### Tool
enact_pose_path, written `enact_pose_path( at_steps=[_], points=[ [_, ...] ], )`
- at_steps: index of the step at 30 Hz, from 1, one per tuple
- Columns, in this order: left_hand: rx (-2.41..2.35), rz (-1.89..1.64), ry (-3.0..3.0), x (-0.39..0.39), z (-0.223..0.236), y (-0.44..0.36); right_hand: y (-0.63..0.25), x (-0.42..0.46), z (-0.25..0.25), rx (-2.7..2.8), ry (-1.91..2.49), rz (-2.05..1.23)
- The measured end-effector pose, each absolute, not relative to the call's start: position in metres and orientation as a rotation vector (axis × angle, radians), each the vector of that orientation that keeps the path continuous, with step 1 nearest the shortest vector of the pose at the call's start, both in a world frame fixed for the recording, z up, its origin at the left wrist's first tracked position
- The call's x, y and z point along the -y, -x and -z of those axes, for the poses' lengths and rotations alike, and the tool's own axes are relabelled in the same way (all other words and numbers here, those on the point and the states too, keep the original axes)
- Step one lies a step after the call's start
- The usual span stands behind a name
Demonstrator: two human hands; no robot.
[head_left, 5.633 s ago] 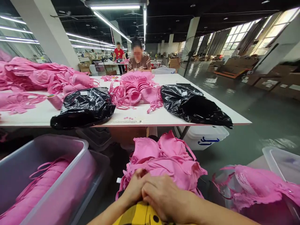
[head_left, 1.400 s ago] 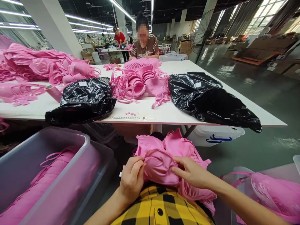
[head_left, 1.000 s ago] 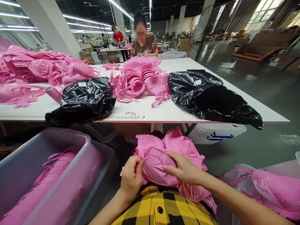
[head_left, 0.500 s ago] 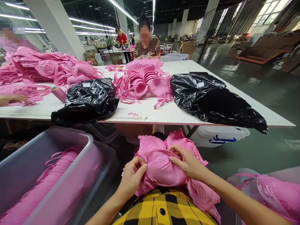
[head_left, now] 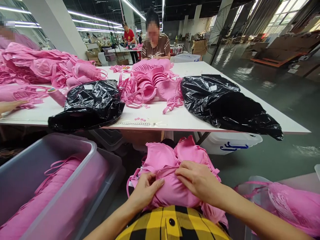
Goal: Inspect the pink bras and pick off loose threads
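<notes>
Across my lap lie pink bras [head_left: 160, 155], their cups facing up. My left hand [head_left: 147, 188] pinches the left part of the nearest bra [head_left: 175, 193], thumb over the fabric. On the right side of the same bra, the fingers of my right hand [head_left: 195, 178] are bent and grip its upper edge. A pink strap loops out past my left hand. Parts of the fabric under both hands are hidden.
A white table [head_left: 172, 121] ahead bears black plastic bags [head_left: 92, 101], stacked pink bras [head_left: 150, 83] and a pink heap [head_left: 45, 66]. A grey bin [head_left: 92, 143] with bras stands left; more bras [head_left: 295, 203] lie right. A person [head_left: 156, 43] sits across; another's hand shows at left.
My right hand has shifted slightly left and down along the bra's edge, its fingers more closed. My left hand has moved a little, its thumb now further over the fabric. The view shifted slightly.
</notes>
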State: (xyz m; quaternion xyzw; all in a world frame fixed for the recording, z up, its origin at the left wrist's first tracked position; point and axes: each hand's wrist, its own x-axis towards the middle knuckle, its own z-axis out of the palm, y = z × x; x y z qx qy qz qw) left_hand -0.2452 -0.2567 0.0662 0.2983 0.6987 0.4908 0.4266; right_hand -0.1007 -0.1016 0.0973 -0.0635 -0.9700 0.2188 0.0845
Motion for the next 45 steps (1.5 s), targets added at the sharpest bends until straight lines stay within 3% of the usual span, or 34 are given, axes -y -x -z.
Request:
enact_pose_path(
  at_steps=[8,28,45],
  points=[
    [-1.595,-1.351,-0.701,0.258,-0.057,0.236,0.117,0.104,-0.105,3.243,0.201,-0.514],
    [-1.744,-1.078,-0.703,0.262,-0.057,0.237,0.108,0.097,-0.104,3.275,0.177,-0.555],
    [-1.822,-1.177,-0.817,0.269,-0.035,0.238,0.107,0.1,-0.103,3.3,0.359,-0.58]
  ],
)
